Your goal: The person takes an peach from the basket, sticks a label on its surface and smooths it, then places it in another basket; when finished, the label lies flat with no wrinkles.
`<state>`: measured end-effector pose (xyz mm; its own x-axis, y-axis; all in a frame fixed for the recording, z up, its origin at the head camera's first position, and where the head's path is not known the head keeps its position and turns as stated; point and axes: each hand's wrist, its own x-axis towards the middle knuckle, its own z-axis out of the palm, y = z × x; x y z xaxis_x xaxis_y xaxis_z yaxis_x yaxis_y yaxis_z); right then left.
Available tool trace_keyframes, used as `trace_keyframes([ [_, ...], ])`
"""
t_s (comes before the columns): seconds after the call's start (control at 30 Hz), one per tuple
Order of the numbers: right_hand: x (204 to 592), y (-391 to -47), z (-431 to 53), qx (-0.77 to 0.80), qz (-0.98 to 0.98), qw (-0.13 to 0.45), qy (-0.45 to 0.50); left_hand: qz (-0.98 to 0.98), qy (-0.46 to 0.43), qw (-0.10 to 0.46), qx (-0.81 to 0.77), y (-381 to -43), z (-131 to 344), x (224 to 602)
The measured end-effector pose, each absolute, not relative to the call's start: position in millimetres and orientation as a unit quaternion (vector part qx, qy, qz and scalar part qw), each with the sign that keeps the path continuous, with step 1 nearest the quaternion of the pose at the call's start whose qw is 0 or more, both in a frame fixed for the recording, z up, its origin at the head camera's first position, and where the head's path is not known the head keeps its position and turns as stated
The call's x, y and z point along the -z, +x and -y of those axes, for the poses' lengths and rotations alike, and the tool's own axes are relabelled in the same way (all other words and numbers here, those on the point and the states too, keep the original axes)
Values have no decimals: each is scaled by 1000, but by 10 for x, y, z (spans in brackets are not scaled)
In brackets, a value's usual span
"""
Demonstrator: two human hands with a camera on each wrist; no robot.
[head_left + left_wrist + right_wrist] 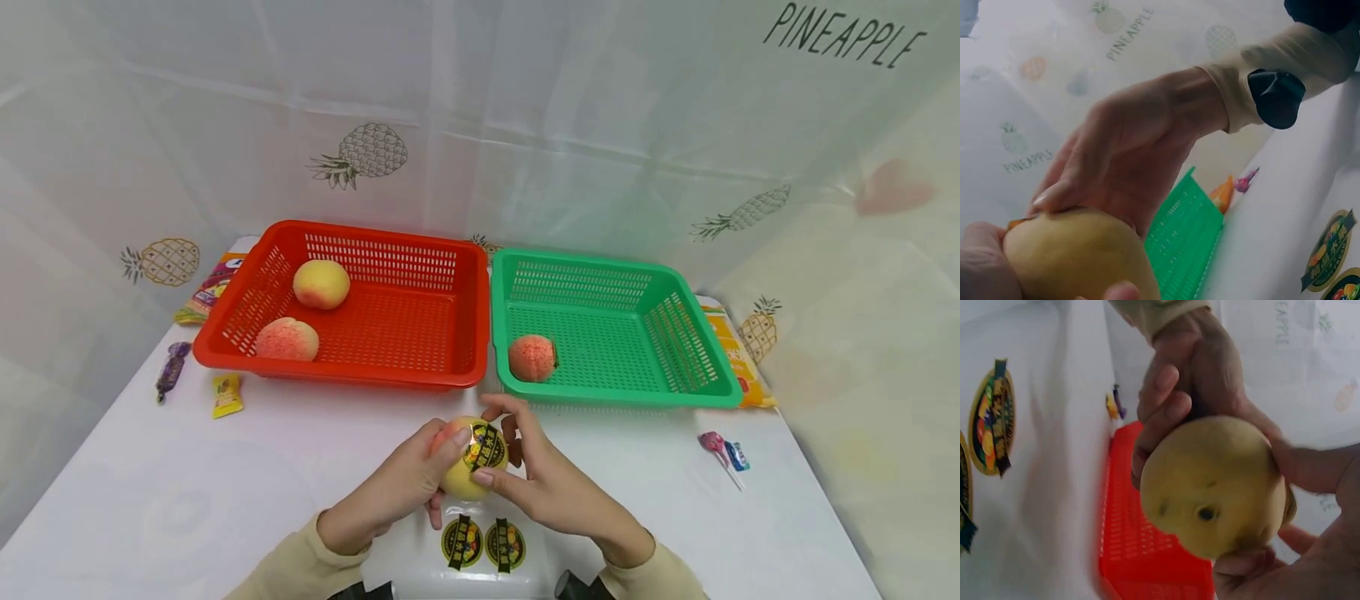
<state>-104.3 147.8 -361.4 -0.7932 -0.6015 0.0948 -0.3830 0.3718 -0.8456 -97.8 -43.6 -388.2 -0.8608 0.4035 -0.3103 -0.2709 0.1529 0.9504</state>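
Note:
A yellow-pink peach (468, 487) is held up in front of the baskets. My left hand (405, 479) grips it from the left, thumb resting on its upper face. On the peach lies a round black and gold fruit sticker (487, 446). My right hand (551, 483) holds the peach's right side, with the thumb at the sticker's lower edge and the fingers at its upper right. The peach's yellow underside (1210, 481) shows in the right wrist view. Below the hands is a white sheet (405, 554) with two more such stickers (462, 542).
A red basket (360, 377) with two peaches stands at back left, and a green basket (615, 398) with one peach at back right. Wrapped candies (227, 395) lie at left, a lollipop (716, 446) at right. Snack bags (738, 354) stick out behind the baskets.

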Motion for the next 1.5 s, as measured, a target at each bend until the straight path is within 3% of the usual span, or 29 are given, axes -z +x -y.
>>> trace_keyframes([
  [0.2, 3592, -1066, -1519, 546, -776, 131, -288, -712, 48, 241, -658, -967, 422, 3872],
  [0.57, 3664, -1066, -1398, 570, -777, 87, -255, -704, 24, 203, -680, -894, 362, 3909],
  [0.8, 3603, -1095, -1520, 609, -746, 83, -258, -671, 53, 240, -699, -901, 391, 3909],
  [0.87, 3563, -1129, -1629, 621, -741, 46, -251, -655, 67, 256, -708, -906, 403, 3887],
  [0.97, 3510, -1248, -1913, 561, -793, -100, -213, -634, 85, 270, -719, -914, 413, 3838],
  [1.03, 3482, -1365, -2178, 468, -851, -198, -129, -619, 95, 276, -730, -930, 413, 3793],
  [1.1, 3494, -1494, -2475, 366, -896, -251, -24, -598, 114, 285, -741, -958, 407, 3740],
  [1.17, 3531, -1616, -2756, 287, -924, -242, 67, -572, 141, 297, -751, -1005, 392, 3679],
  [1.3, 3653, -1774, -3113, 205, -963, -103, 140, -574, 161, 301, -744, -1159, 324, 3510],
  [1.4, 3729, -1829, -3200, 187, -971, -50, 137, -651, 143, 252, -701, -1370, 246, 3341],
  [1.5, 3764, -1844, -3211, 182, -972, -52, 138, -733, 131, 187, -641, -1672, 157, 3188],
])
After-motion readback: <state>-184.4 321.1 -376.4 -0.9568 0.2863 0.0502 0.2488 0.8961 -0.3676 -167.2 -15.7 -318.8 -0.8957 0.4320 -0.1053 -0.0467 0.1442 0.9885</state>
